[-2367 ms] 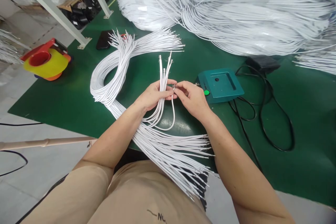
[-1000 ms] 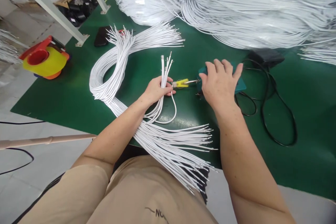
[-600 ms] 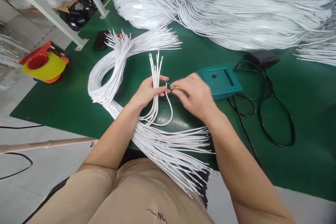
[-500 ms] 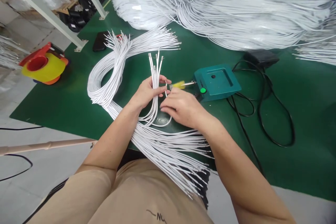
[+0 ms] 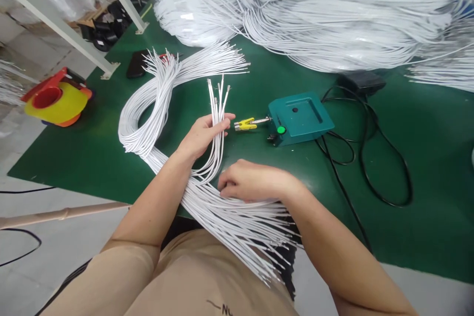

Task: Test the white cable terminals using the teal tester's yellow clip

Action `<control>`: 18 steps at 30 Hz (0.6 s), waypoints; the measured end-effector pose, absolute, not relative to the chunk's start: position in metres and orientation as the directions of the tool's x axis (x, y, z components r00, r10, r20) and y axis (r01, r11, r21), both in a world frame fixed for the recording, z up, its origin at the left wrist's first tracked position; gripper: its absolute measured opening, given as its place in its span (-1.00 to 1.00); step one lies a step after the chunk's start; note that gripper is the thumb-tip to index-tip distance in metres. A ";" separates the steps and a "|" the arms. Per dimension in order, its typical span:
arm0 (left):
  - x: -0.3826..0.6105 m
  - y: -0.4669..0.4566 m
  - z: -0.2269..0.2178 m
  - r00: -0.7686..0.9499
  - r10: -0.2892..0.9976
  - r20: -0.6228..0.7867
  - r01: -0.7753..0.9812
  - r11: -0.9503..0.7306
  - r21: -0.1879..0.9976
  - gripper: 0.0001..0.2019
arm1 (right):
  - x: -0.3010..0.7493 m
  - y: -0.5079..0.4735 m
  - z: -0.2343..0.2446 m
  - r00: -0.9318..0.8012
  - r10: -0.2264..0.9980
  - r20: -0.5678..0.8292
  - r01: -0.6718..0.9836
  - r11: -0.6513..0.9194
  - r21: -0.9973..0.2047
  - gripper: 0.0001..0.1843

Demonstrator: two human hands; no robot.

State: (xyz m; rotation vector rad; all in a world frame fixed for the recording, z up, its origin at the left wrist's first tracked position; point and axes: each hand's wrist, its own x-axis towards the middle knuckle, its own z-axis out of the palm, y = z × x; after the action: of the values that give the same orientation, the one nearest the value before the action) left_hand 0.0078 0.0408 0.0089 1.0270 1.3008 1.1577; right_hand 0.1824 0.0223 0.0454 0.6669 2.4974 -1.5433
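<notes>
My left hand [image 5: 204,134] is closed around a small bunch of white wires [image 5: 218,101] whose bare tips point away from me. My right hand [image 5: 246,181] rests low on the fanned bundle of white wires [image 5: 237,217] near my lap, its fingers curled down among the strands; whether it grips one is hidden. A yellow clip [image 5: 244,124] on a metal rod juts out from a teal box [image 5: 298,117] with a green button, just right of my left hand.
A looped bundle of white wires [image 5: 148,103] lies to the left on the green mat [image 5: 425,168]. Large heaps of white wire [image 5: 314,15] fill the back. Black cables [image 5: 370,158] and a black adapter [image 5: 361,81] sit right of the box. A red-and-yellow tape dispenser [image 5: 55,101] stands far left.
My right hand left the yellow clip and dropped toward me onto the fanned wire bundle. The loose wire loop under my left hand is gone. My left hand kept its bunch.
</notes>
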 end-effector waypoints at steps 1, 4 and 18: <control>0.008 0.041 0.009 -0.054 0.986 -0.159 -0.044 0.156 0.987 -0.61 | 0.185 0.028 0.045 -0.870 0.366 -0.331 0.440 0.272 -0.856 -0.80; 0.010 0.040 0.006 -0.028 0.991 -0.134 -0.046 0.132 0.990 -0.59 | 0.190 0.047 0.043 -0.608 0.762 -0.221 0.332 -0.009 -0.943 -0.79; 0.021 0.036 0.012 0.038 0.991 -0.126 -0.147 0.130 0.980 -0.62 | 0.184 0.063 0.026 -0.332 0.941 -0.061 -0.095 -0.098 -0.991 -0.62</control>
State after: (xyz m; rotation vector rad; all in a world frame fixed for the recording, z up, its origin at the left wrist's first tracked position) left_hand 0.0212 0.0365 0.0117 1.0194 1.1361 1.1614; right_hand 0.1839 0.0628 0.0261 1.7646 2.3190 -2.7388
